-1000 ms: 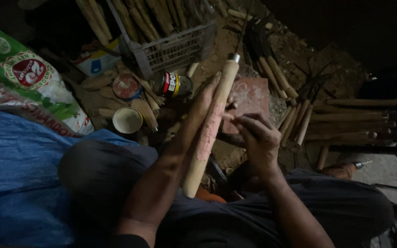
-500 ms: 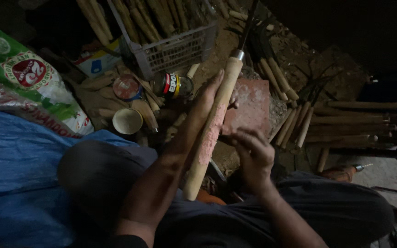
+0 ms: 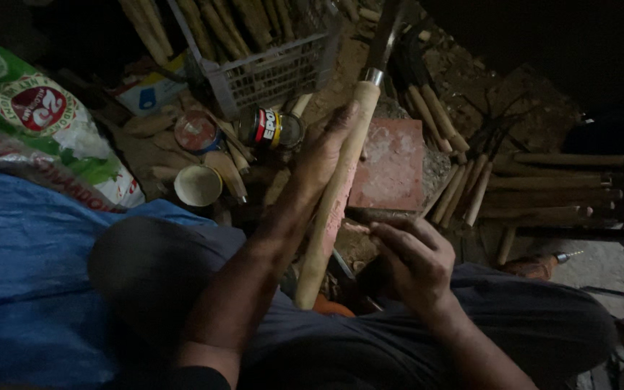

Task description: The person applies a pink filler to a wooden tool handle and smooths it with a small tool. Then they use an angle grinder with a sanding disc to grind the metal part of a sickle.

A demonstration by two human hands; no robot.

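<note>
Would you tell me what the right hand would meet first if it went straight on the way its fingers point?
Probably the wooden handle held by the left hand: the right hand has its fingers aimed leftward at its lower part, though depth is unclear.

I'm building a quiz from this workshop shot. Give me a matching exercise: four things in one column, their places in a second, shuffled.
1. long pale wooden handle
2. square red brick
3. grey plastic crate
4. small round cream cup

A. under the handle's upper part
B. full of wooden sticks, top centre
C. against the left hand
D. on the ground beside the blue tarp

Pairs: 1-C, 2-A, 3-B, 4-D
</note>
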